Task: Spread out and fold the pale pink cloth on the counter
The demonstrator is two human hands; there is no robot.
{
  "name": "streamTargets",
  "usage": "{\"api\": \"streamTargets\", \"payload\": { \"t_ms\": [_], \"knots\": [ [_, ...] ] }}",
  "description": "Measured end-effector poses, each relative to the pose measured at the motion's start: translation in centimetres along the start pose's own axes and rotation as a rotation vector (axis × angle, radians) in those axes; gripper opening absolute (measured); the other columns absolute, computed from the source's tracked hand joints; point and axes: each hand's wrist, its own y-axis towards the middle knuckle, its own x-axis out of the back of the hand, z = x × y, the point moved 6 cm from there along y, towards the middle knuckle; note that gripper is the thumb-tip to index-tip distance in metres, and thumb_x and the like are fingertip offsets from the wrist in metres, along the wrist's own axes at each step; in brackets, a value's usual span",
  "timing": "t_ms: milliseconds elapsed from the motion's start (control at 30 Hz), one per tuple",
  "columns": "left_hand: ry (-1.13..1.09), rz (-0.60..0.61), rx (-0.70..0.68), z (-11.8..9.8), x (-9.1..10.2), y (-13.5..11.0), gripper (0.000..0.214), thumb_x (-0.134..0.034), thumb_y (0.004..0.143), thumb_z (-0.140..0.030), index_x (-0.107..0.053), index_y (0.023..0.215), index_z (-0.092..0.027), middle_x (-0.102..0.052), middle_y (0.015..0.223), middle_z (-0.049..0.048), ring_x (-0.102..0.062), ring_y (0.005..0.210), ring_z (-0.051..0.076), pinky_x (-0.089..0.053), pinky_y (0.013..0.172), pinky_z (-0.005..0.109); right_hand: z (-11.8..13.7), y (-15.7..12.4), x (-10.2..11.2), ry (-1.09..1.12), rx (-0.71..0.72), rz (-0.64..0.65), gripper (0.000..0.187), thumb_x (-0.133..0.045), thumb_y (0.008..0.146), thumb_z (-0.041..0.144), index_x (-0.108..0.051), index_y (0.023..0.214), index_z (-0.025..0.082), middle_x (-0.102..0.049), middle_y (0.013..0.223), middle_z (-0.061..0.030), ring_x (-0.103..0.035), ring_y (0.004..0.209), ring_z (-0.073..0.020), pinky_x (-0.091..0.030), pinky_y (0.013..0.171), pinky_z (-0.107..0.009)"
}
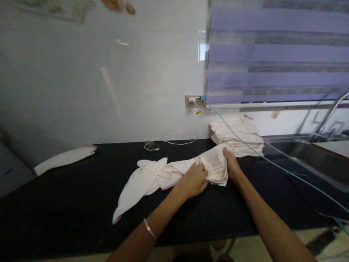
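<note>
A crumpled cream-white cloth (147, 178) with a pinkish edge stretches across the black countertop, its loose end trailing to the left. My left hand (193, 178) is closed on the middle of this cloth, fingers curled into the fabric. At the cloth's right end, my right hand (231, 163) grips the edge, thumb side up; some of its fingers are hidden. Just behind the right hand lies a pile of similar cloths (237, 134), stacked in layers against the wall. Another white cloth (65, 158) lies flat at the counter's far left.
A white charging cable (174, 143) runs along the back of the black countertop (81, 203). From the wall socket (193, 101), a teal cord (272, 163) crosses above the pile and the right side. A metal sink (321, 163) with a faucet (331, 112) is at right.
</note>
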Motion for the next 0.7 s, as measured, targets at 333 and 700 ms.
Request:
{"api": "streamTargets", "payload": {
  "t_ms": [333, 700],
  "knots": [
    [-0.177, 0.338, 0.006, -12.8, 0.8, -3.0, 0.041, -0.046, 0.102, -0.043, -0.064, 0.121, -0.012, -0.076, 0.101, 0.0176, -0.075, 0.089, 0.035, -0.057, 0.073, 0.044, 0.5, 0.3, -0.5, -0.214, 0.146, 0.222, 0.058, -0.061, 0.08, 0.079, -0.061, 0.07, 0.022, -0.064, 0.068, -0.0011, -0.057, 0.073, -0.0212, -0.046, 0.07, -0.033],
    [-0.297, 0.086, -0.043, -15.3, 1.6, -2.0, 0.055, -0.054, 0.098, -0.065, -0.071, 0.12, -0.017, -0.066, 0.129, 0.0182, -0.059, 0.123, 0.037, -0.052, 0.101, 0.056, 1.2, 0.3, 1.1, -0.583, 0.338, 0.344, 0.042, -0.044, 0.098, 0.057, -0.057, 0.076, 0.023, -0.068, 0.076, -0.0041, -0.057, 0.074, -0.0202, -0.044, 0.073, -0.032]
  ]
}}
